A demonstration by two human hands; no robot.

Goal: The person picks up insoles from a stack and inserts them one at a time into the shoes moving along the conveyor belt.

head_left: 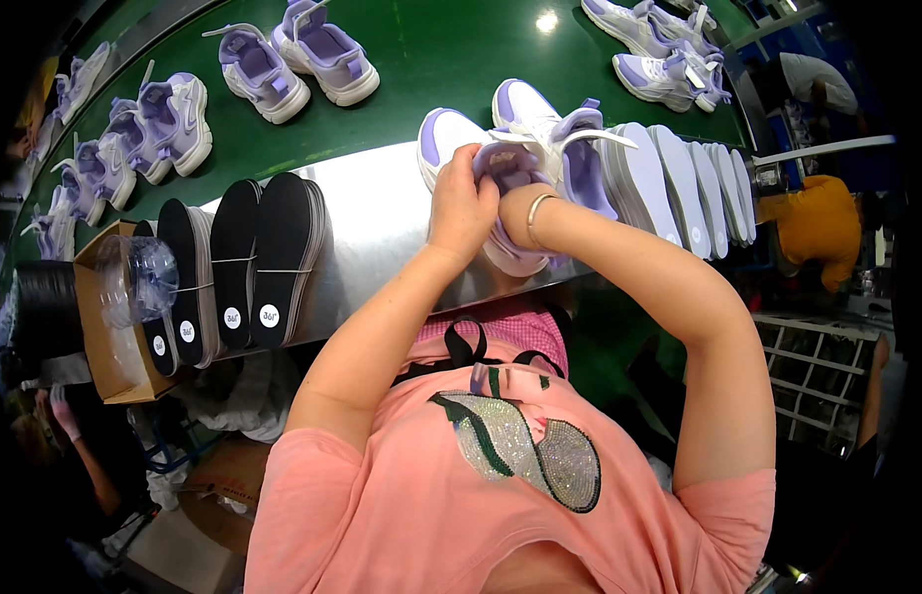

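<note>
A white and lavender sneaker (506,160) is on the metal strip in front of me, toe pointing away. My left hand (462,206) grips the left edge of its collar, thumb toward the opening. My right hand (517,214), with a bangle at the wrist, reaches down into that opening; its fingers are hidden inside the shoe. Against its right side is a matching sneaker (583,178), its pale tongue strap sticking out to the right. Whether an insole is inside the held shoe cannot be seen.
Stacks of pale insoles (639,178) stand at the right. Banded bundles of black insoles (283,257) and a cardboard box (109,346) with clear plastic (139,277) lie left. More sneakers (327,59) sit on the green belt (431,49). Other people are at both sides.
</note>
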